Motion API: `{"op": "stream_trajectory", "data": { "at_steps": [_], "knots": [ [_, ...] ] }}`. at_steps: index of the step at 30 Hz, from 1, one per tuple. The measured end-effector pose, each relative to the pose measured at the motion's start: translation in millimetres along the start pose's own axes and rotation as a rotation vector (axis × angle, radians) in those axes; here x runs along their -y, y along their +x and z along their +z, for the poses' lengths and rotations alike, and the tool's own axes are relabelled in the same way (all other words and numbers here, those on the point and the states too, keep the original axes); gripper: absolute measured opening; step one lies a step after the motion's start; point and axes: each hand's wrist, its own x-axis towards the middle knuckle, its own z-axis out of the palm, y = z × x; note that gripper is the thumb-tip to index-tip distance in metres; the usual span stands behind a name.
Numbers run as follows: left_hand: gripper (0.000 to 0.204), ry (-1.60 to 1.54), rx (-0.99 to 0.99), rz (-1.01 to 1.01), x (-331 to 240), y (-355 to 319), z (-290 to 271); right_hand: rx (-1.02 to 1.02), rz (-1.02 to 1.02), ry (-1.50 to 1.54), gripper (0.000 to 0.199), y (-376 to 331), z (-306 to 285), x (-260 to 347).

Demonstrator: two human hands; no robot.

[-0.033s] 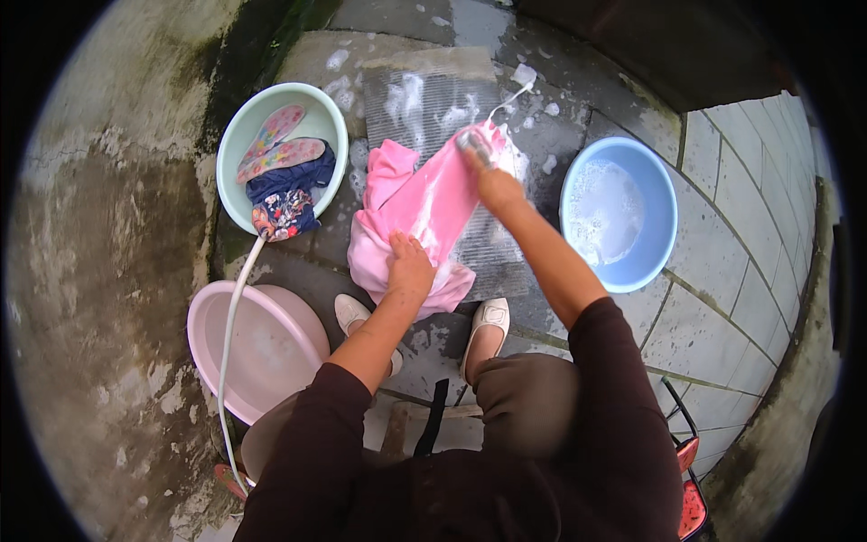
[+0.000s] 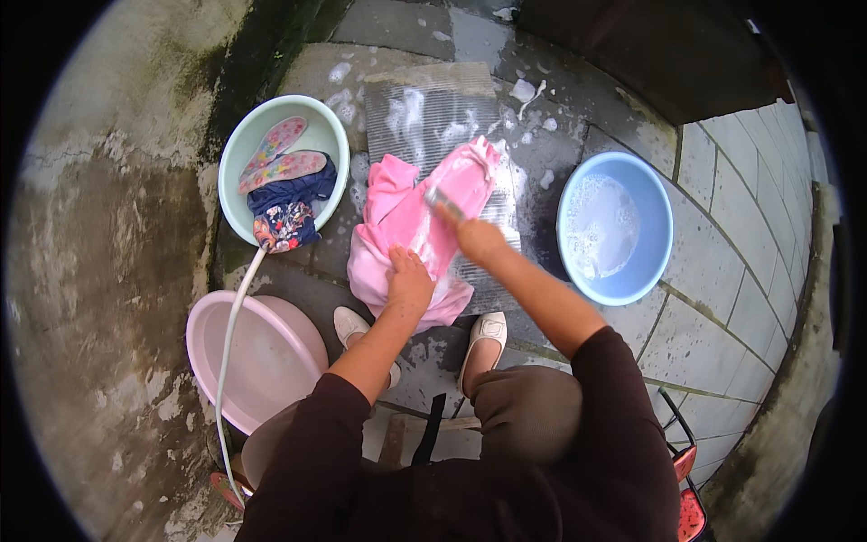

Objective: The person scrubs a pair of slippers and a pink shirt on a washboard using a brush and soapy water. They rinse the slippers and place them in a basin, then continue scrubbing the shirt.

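Note:
A wet pink garment (image 2: 384, 212) with soap foam on it lies over a grey ribbed mat (image 2: 432, 86) on the paving. My left hand (image 2: 408, 278) presses on the garment's near part, its fingers lying flat and open. In my right hand (image 2: 477, 239), closed around it, is a greyish scrubbing brush (image 2: 442, 200), held against the middle of the cloth. Its bristles are hidden from view. The garment's far end stretches toward the upper right, bunched folds lying at the near left.
A blue basin (image 2: 666, 226) of sudsy water stands right. At left, a pale green basin (image 2: 341, 181) holds dark clothing (image 2: 307, 187) and patterned insoles (image 2: 298, 165). A white hose (image 2: 226, 352) crosses a pink basin (image 2: 200, 316). Foam patches dot the wet paving; a stained wall (image 2: 108, 271) rises left.
My right hand has drawn the brush back from the garment's far end to its middle, nearer and to the left. A strand of foam has landed on the paving. My left hand stays on the cloth.

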Motion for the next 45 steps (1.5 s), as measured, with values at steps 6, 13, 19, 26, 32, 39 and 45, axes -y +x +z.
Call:
{"op": "stream_trajectory", "data": {
  "at_steps": [6,13,19,26,32,39,45],
  "knots": [
    [0.085,0.015,-0.058,0.097,3,-11,1,-0.147,0.189,0.039,0.053,36,-50,-59],
    [0.112,-0.12,0.089,-0.108,32,-18,-20,0.051,-0.258,-0.028,0.062,-17,47,33],
    [0.114,-0.083,0.121,-0.137,18,-7,-20,-0.049,0.112,-0.017,0.054,29,-30,-25],
    [0.115,0.051,0.15,-0.108,23,-5,-14,-0.028,-0.061,-0.077,0.056,23,4,2],
    [0.115,0.03,0.128,-0.125,29,-7,-19,0.042,-0.006,0.107,0.056,-3,-13,15],
    [0.109,-0.143,0.107,-0.116,27,-12,-24,-0.192,0.165,-0.028,0.052,14,-47,-65],
    [0.12,-0.411,-0.001,-0.198,47,8,-21,0.064,-0.18,0.013,0.065,-50,16,28]
  ]
}}
